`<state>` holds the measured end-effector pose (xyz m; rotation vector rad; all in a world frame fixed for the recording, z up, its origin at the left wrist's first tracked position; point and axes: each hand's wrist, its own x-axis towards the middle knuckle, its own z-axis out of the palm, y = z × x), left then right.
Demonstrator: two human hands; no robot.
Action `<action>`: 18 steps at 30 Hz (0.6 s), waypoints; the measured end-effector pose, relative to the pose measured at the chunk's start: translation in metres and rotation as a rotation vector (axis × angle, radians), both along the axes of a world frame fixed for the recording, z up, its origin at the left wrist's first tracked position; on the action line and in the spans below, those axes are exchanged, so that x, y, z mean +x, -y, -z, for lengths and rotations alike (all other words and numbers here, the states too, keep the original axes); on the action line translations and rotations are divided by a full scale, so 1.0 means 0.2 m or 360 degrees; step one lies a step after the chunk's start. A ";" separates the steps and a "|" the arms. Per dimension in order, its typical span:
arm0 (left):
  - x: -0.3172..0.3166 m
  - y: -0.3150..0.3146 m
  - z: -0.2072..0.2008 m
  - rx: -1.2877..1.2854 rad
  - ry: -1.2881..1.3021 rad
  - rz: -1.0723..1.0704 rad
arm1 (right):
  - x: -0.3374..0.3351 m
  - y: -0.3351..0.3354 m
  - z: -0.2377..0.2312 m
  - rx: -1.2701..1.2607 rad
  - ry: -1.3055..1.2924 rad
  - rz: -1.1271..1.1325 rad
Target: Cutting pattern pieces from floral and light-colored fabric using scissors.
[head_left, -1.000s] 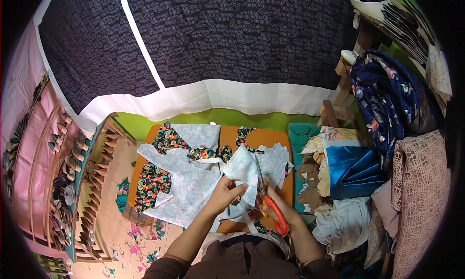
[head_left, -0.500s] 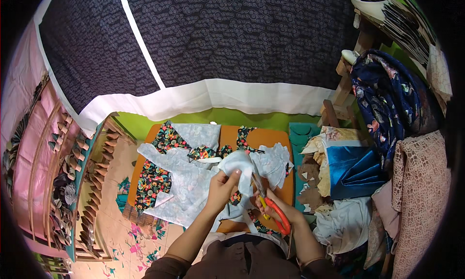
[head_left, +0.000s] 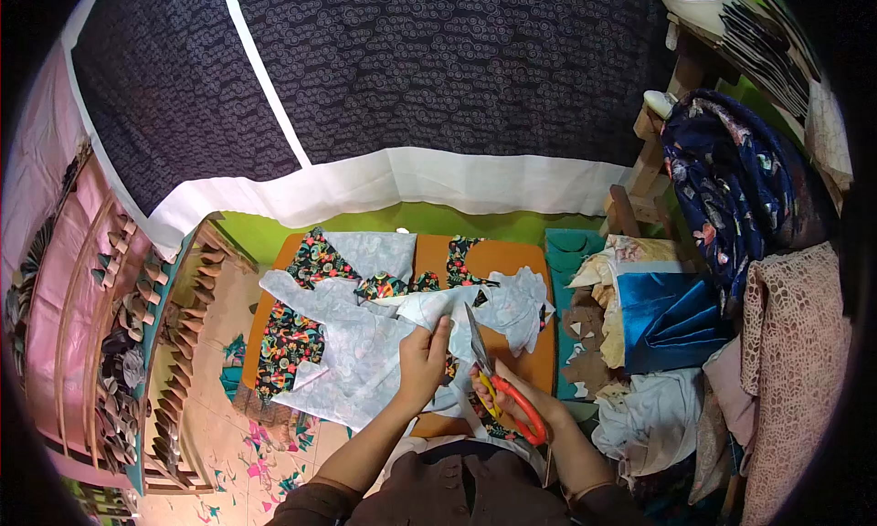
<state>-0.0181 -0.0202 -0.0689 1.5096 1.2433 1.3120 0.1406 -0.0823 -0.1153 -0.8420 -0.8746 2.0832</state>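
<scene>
Between the thumb and fingers of my left hand [head_left: 422, 366] is the edge of a pale fabric piece [head_left: 427, 309]. It looks like the light reverse side of a black floral print. My right hand [head_left: 528, 394] grips a pair of scissors [head_left: 480, 346] with red and yellow handles. The blades point away from me, close to the right of the held fabric; whether they touch it I cannot tell. More pale cloth [head_left: 352, 343] and black floral cloth [head_left: 289, 348] lie spread beneath on an orange-brown tabletop [head_left: 518, 256].
Folded blue satin [head_left: 665, 320], crumpled white cloth [head_left: 647, 421] and lace fabric [head_left: 793, 380] are stacked at the right. A rack of pointed wooden pieces [head_left: 187, 325] stands left. Coloured scraps [head_left: 260, 467] litter the floor. Dark patterned cloth [head_left: 457, 69] hangs ahead.
The raised, curled fabric in my left hand has come down flatter and to the left, away from the blades. The scissors have shifted slightly left and now show their blades more fully.
</scene>
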 end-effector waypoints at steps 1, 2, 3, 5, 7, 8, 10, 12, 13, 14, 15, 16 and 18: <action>0.00 0.00 0.00 -0.0002 0.0000 -0.0001 | -0.01 0.00 -0.01 0.0036 -0.0004 0.0023; 0.00 0.00 -0.01 0.0029 -0.0037 0.0004 | -0.01 -0.01 -0.02 0.0073 -0.0008 0.0046; -0.01 0.00 -0.01 0.0060 -0.0074 0.0010 | -0.01 -0.01 -0.02 0.0071 -0.0008 0.0046; -0.01 0.00 0.02 0.0061 -0.0070 0.0007 | -0.02 0.00 -0.02 0.0374 0.0229 0.0031; -0.01 0.00 0.04 0.0061 -0.0064 0.0008 | -0.02 -0.02 -0.04 0.0145 0.0100 0.0023; -0.01 0.00 0.05 0.0053 -0.0008 0.0004 | -0.01 -0.02 -0.05 -0.0084 -0.0029 0.0018; -0.01 -0.01 0.05 0.0045 0.0049 0.0001 | -0.02 -0.02 -0.04 -0.0086 -0.0079 0.0063; -0.01 -0.01 0.04 0.0030 0.0032 -0.0021 | -0.02 -0.02 -0.06 -0.0085 -0.0130 0.0109; -0.01 -0.01 0.04 0.0029 0.0032 -0.0025 | -0.02 -0.02 -0.08 0.0132 0.0019 0.0089; -0.01 -0.01 0.05 0.0025 0.0065 -0.0040 | -0.02 -0.01 -0.11 0.0351 0.0167 0.0068; -0.02 -0.02 0.05 0.0020 0.0098 -0.0055 | -0.02 -0.02 -0.12 0.0351 0.0165 0.0063; -0.01 -0.02 0.03 0.0018 0.0098 -0.0051 | -0.01 -0.03 -0.13 0.0126 0.0114 0.0062; 0.00 -0.01 -0.04 0.0097 0.0049 -0.0110 | 0.01 -0.03 -0.12 -0.0102 0.0062 0.0064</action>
